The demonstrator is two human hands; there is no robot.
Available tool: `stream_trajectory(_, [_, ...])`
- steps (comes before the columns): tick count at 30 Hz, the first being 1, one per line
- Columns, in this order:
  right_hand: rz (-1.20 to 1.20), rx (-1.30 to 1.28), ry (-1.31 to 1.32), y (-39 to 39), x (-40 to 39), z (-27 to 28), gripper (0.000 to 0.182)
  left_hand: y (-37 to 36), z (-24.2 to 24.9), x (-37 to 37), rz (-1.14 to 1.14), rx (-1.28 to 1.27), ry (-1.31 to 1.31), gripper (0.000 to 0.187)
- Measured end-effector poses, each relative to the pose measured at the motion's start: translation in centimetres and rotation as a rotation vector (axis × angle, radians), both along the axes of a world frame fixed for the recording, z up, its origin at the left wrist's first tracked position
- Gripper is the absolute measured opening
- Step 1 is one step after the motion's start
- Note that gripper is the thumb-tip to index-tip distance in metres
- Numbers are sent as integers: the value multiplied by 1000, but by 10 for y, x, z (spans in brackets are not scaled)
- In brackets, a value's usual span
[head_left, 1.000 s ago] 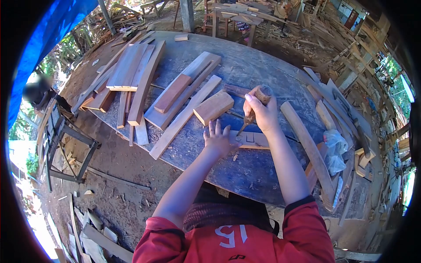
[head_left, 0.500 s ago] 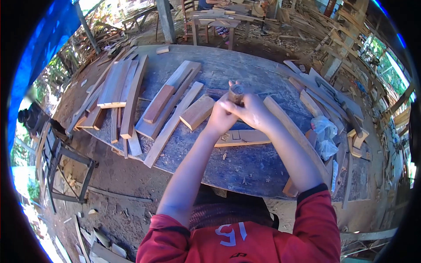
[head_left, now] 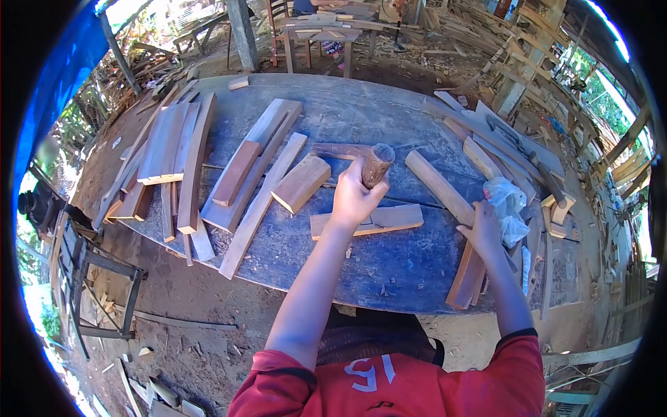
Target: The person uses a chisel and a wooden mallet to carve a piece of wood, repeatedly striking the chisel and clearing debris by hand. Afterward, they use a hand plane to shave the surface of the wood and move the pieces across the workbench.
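My left hand (head_left: 356,198) is closed around a thick, round, rough-surfaced piece of wood (head_left: 378,167), its blunt end tilted up; its lower part is hidden by the hand. Beneath it on the table lies a short wooden block (head_left: 396,218) with dark marks on its face. Behind my left fist a dark wooden stick (head_left: 340,150) lies crosswise. My right hand (head_left: 484,228) is over a long plank (head_left: 438,184), thumb and forefinger apart, next to a clear plastic bag (head_left: 511,201). Some of its fingertips are hard to make out.
The blue worn table (head_left: 389,278) carries boards (head_left: 170,142) on the left, a slotted board (head_left: 278,115), a thick block (head_left: 302,182) and a long strip (head_left: 267,201). Timber and a handsaw-like tool (head_left: 511,135) lie right. Another person (head_left: 313,7) sits beyond.
My hands were together around the round wood; now they are apart. My right hand has moved right to the plank, while my left keeps the wood. The view has shifted slightly.
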State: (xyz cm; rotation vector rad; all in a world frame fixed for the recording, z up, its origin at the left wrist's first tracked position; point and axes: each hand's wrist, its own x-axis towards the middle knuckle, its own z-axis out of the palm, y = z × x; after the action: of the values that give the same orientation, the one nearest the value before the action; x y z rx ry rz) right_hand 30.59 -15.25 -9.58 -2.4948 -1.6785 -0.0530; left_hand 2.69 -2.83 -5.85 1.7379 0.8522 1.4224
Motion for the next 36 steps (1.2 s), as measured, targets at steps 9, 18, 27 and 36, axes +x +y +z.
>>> stream_trajectory(9, [84,-149,-147,22,18,9,52,0,-4,-8,37,22,-61,25])
stream_trajectory(18, [341,571,752,32,-63,140,57,7,-2,-10,44,2,-103,17])
stream_trajectory(27, [431,498,411,-9,-78,171,55,1,-5,-12,18,9,-114,19])
stream_trajectory(36, [455,207,109,-19,-69,172,46,-2,-6,-8,0,32,-69,27])
